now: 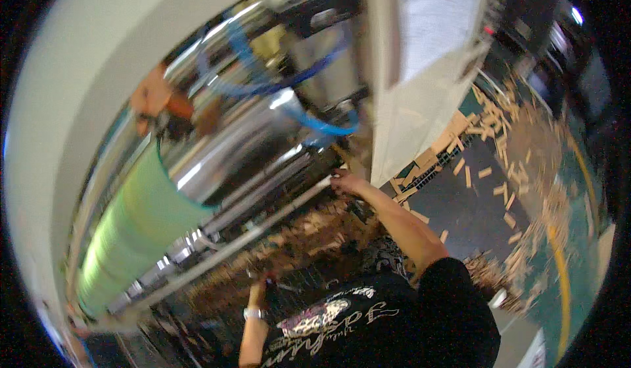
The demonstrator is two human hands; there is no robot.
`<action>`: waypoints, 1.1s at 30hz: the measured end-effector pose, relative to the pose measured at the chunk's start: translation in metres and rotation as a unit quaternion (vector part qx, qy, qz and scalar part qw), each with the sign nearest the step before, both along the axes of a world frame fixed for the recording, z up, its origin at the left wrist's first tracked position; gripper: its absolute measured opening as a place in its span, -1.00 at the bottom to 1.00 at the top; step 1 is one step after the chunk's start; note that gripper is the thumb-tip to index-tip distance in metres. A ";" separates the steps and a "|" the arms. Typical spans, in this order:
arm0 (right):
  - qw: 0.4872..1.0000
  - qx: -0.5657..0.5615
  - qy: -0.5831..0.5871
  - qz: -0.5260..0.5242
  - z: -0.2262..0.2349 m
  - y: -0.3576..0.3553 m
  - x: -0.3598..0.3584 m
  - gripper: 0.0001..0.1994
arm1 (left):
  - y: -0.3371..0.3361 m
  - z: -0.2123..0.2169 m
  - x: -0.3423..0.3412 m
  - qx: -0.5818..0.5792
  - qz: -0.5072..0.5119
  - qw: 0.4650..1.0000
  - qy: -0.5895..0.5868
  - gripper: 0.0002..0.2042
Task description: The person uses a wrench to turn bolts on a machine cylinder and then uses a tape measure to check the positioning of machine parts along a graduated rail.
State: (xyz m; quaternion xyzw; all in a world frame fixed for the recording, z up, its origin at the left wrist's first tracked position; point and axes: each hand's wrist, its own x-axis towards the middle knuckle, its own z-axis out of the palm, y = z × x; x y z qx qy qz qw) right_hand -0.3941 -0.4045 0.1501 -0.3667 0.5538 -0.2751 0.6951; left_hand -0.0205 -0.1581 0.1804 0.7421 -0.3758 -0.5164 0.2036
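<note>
My right hand reaches out to the right end of a long pale bar that runs along the front of a machine. Its fingers are bent in at the bar's end; what they hold, if anything, is hidden. Lower down, my left hand, with a watch on the wrist, is over the dark area below the bar. Blur and shadow hide its fingers. Behind the bar lie a green roller and a shiny metal roller.
Blue hoses loop above the metal roller. Brown scraps lie heaped under the bar. More cardboard strips litter a dark mat and the green floor at right. A pale panel stands beside my right arm.
</note>
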 end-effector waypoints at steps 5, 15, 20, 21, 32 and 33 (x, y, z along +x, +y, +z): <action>0.977 -0.212 0.010 -0.001 0.008 0.094 -0.002 -0.69 | 0.007 -0.004 -0.039 0.026 0.166 0.975 0.145 -0.63; 0.989 -0.040 -0.033 -0.136 -0.177 0.009 0.008 -0.77 | 0.088 -0.109 -0.040 0.005 0.250 0.960 0.125 -0.77; 0.980 -0.089 0.004 -0.177 -0.207 -0.071 0.013 -0.73 | 0.132 -0.168 -0.051 0.004 0.380 0.896 0.231 -0.75; 0.977 -0.074 0.007 -0.201 -0.204 -0.078 0.012 -0.71 | 0.143 -0.172 -0.057 0.005 0.343 0.921 0.184 -0.71; 0.961 -0.099 0.110 -0.233 -0.196 -0.120 -0.013 -0.56 | 0.139 -0.219 -0.062 0.048 0.205 0.965 0.154 -0.60; 0.959 -0.081 0.165 -0.217 -0.201 -0.129 -0.026 -0.57 | 0.136 -0.226 -0.062 0.052 0.219 0.960 0.164 -0.61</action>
